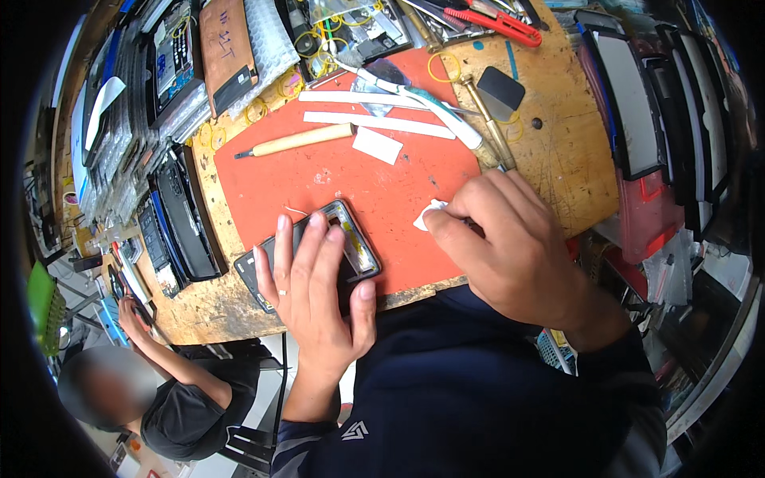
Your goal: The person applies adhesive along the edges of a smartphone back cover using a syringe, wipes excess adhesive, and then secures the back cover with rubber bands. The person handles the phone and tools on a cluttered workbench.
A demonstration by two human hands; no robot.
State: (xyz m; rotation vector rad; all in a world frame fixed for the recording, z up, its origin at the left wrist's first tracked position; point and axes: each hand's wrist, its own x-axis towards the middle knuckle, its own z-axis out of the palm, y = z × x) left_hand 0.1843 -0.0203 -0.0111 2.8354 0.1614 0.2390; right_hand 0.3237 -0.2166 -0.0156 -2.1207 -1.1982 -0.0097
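Phone: lay at the near left of the red mat (398,259), its near left part over the bare wood of the tabletop (566,135); the phone (366,253) was partly hidden under a hand.
Long axis: seemed to slant from near left to far right; the covered middle left this uncertain, as did a dark part at the left that may have been a separate piece.
Left hand: the nearer one, lying over the phone [its] body, the left hand (312,299) had its fingers open and outstretched, pointing far, with the thumb by the near right corner.
Right hand: well to the right of the phone, the right hand (514,243) had its fingers closed in a pinch on a white wad (429,217).
Wad: poked out leftward from the fingertips, toward the phone, roughly level with its far right side.
Gap: bare red mat separated wad from phone, with nothing standing between; from the right fingers, the phone lay left and slightly nearer.
Open edge: the phone's right end, where yellow showed inside the frame, was uncovered and faced the right hand.
Far side: a wooden-handled tool (299,141), a white card (377,146) and white strips (378,124) lay beyond both hands, apart from the phone.
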